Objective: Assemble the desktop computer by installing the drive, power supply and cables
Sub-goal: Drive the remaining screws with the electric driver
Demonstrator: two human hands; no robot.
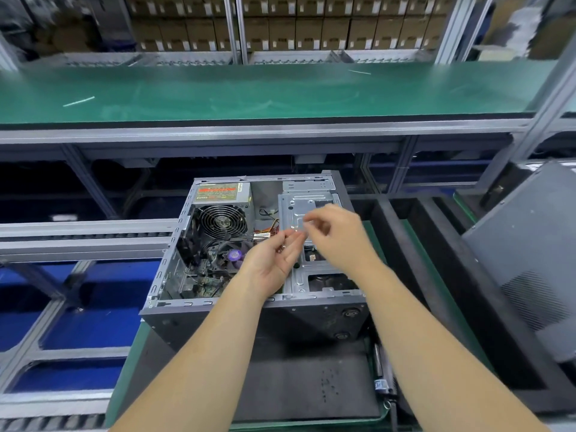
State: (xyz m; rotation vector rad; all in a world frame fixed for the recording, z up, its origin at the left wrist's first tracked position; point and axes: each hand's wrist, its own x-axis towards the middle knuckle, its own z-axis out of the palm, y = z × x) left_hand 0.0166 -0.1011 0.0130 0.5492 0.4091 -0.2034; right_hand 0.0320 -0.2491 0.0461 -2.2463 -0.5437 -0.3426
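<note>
In the head view, the open computer case [249, 257] lies on its side on the desk [124, 378], near the middle of the picture. The power supply [223, 202] already sits inside, at about 10 o'clock in the case, and the drive cage [307, 210] is at about 1 o'clock. Both hands meet above the case. The left hand [274, 260] is palm up with loosely cupped fingers, and some small shiny pieces seem to lie in it; they are too blurred to name, perhaps screws. The right hand [338, 236] has thumb and fingertips pressed together just above the left fingertips, as if it pinches one small piece, but I cannot tell what it is. The danger I see is a drop: if the pinch slips, or the left palm tips, a small metal piece can fall down among the cables [265, 233] and onto the motherboard [212, 279], where it is hard to find and could make a short. A sleeveless forearm can also scrape on the thin, sharp-looking steel edge of the case. The case is bare grey sheet metal with punched holes and folded rims; the fan grille [222, 220] is round chromed wire; the cables are soft and coloured. A dark side panel [530, 269] with fine vent holes leans at 3 o'clock. The desk mat is smooth green.
</note>
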